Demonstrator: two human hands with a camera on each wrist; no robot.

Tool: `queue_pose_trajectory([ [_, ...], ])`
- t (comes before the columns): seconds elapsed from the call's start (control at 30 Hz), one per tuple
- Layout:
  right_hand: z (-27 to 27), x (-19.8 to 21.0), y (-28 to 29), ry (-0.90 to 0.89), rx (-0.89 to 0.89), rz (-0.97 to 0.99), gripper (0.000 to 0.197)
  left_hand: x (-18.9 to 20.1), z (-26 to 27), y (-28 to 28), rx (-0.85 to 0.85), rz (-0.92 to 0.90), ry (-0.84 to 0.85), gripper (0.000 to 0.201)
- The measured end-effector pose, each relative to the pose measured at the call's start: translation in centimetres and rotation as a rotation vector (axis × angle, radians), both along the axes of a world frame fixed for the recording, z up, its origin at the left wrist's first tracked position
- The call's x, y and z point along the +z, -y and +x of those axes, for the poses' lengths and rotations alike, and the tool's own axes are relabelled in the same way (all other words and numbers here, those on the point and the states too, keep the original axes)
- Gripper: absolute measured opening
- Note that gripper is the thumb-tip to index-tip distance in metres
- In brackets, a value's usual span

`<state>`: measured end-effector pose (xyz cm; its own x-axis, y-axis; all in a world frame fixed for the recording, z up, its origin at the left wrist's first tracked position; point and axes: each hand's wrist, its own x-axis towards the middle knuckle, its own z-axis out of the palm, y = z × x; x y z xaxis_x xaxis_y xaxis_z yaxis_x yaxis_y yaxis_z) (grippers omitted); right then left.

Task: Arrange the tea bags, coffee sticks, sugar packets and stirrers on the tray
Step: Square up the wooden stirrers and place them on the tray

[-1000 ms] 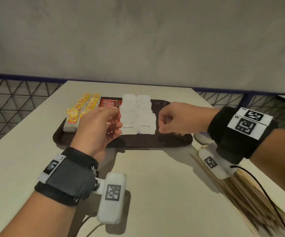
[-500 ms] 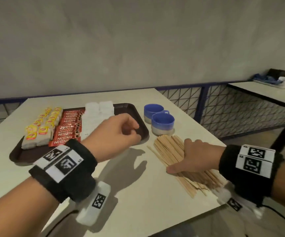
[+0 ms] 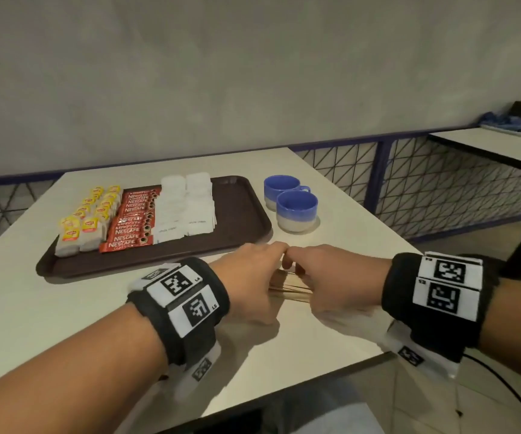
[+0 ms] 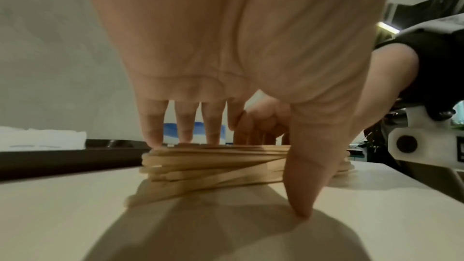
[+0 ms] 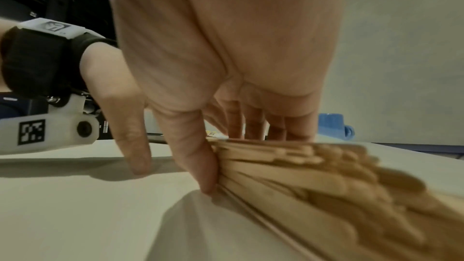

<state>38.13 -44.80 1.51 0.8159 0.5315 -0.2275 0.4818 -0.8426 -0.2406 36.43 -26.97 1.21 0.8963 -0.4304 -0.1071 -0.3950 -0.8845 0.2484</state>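
Observation:
A pile of wooden stirrers point(image 3: 287, 289) lies on the table just in front of the brown tray point(image 3: 246, 214). My left hand point(image 3: 262, 264) spans its left part: the fingers reach down behind the stirrers point(image 4: 213, 168) and the thumb point(image 4: 301, 195) stands on the near side, its tip on the table. My right hand point(image 3: 318, 277) clasps the right part, its thumb point(image 5: 200, 166) pressed against the stirrers point(image 5: 314, 176). On the tray lie rows of yellow-tagged tea bags point(image 3: 87, 220), red coffee sticks point(image 3: 134, 220) and white sugar packets point(image 3: 187, 208). The tray's right third is bare.
Two blue cups point(image 3: 296, 211) stand on the table right of the tray. The table's right edge point(image 3: 378, 355) runs close under my right wrist. A mesh railing point(image 3: 440, 189) and a second table point(image 3: 487, 145) lie beyond.
Both hands left the sugar packets on the tray. The right hand came down on the stirrers first; the left has now joined it. The view has turned right.

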Motion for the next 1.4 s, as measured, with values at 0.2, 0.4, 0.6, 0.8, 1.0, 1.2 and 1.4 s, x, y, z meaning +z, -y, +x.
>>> queue_pose_trajectory([
  [0.2,0.5,-0.1,-2.9,-0.042,0.045,-0.016,0.056,-0.2,0.0,-2.2,0.075,0.065,-0.015,0.073],
  [0.4,0.7,-0.6,-5.9,-0.021,0.082,-0.095,0.031,0.0,-1.4,-5.0,0.138,0.213,-0.037,0.025],
  [0.6,0.1,-0.9,-8.8,0.088,0.16,-0.107,0.024,-0.5,-2.2,-6.5,0.227,0.219,-0.024,0.034],
  [0.8,-0.2,-0.9,-9.7,0.117,0.171,-0.122,0.029,-0.7,-2.4,-7.1,0.231,0.205,-0.009,0.025],
  [1.0,-0.6,-0.7,-10.3,0.144,0.193,-0.176,0.02,-0.8,-2.9,-7.2,0.19,0.21,-0.006,0.019],
  [1.2,-0.7,-0.1,-10.9,0.16,0.221,-0.199,0.018,-0.4,-3.3,-7.6,0.17,0.266,0.041,0.018],
  [1.4,-0.6,0.1,-10.8,0.043,0.179,-0.234,0.029,-0.7,-3.6,-7.6,0.268,0.198,0.007,0.025],
])
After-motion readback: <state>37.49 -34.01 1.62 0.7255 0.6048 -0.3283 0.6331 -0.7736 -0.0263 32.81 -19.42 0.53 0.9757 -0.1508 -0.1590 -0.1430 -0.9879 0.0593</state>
